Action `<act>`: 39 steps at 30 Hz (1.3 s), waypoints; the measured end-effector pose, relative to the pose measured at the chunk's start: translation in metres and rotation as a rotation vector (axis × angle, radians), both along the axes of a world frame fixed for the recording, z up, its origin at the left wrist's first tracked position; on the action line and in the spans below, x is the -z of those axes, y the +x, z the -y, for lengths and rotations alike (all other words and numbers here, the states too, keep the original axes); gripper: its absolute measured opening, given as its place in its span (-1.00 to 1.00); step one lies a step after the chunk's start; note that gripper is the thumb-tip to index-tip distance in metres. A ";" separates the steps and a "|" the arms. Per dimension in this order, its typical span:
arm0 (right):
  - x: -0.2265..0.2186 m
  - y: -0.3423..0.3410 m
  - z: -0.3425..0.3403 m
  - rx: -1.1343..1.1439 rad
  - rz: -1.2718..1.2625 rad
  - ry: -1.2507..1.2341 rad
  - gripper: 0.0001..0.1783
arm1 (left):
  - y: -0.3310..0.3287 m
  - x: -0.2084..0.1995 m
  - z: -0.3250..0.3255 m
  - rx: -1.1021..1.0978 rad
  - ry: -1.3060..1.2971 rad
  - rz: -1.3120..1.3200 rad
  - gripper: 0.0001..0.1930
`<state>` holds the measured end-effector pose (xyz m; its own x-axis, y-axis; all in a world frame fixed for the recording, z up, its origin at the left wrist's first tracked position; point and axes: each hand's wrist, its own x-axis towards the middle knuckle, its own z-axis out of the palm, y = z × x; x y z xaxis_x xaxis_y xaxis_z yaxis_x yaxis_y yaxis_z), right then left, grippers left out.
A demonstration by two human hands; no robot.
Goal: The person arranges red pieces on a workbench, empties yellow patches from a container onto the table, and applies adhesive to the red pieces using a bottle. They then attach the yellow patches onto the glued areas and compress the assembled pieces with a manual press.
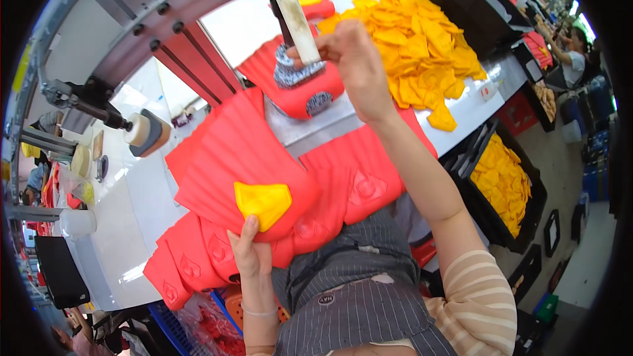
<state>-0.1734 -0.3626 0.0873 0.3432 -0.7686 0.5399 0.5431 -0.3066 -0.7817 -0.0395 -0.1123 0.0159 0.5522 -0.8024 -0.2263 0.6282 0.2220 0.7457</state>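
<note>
My left hand holds the lower edge of a ridged red moulded piece, its thumb on the small yellow piece lying on the red surface. The fingers beneath are hidden. Farther up, my right hand is at the lower end of a white lever handle, with fingertips showing past its left side; the hand is slightly blurred. Below the handle, a speckled grey cloth-like pad rests against a red form on the press.
More red pieces overlap along the table's near edge. A heap of yellow pieces lies at the far right, and a black crate holds more. The metal press frame spans the upper left. Other people sit in the background.
</note>
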 end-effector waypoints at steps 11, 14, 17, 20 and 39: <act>-0.182 0.054 0.096 0.572 -0.032 -0.941 -0.67 | -0.015 0.000 0.002 0.091 0.007 -0.040 -0.40; -0.168 0.054 0.029 0.330 -0.094 -0.586 -0.67 | -0.006 -0.006 -0.007 -0.020 0.013 0.014 -0.40; -0.021 0.003 0.071 0.866 -0.198 -0.554 -0.81 | -0.011 -0.008 0.000 -0.026 0.035 0.066 -0.42; 0.094 -0.024 0.076 0.943 -0.851 -0.312 -0.67 | -0.011 -0.008 0.008 0.004 0.049 0.086 -0.42; 0.059 -0.042 0.172 0.439 0.034 0.595 -0.24 | -0.003 -0.006 0.041 0.045 0.119 0.176 -0.39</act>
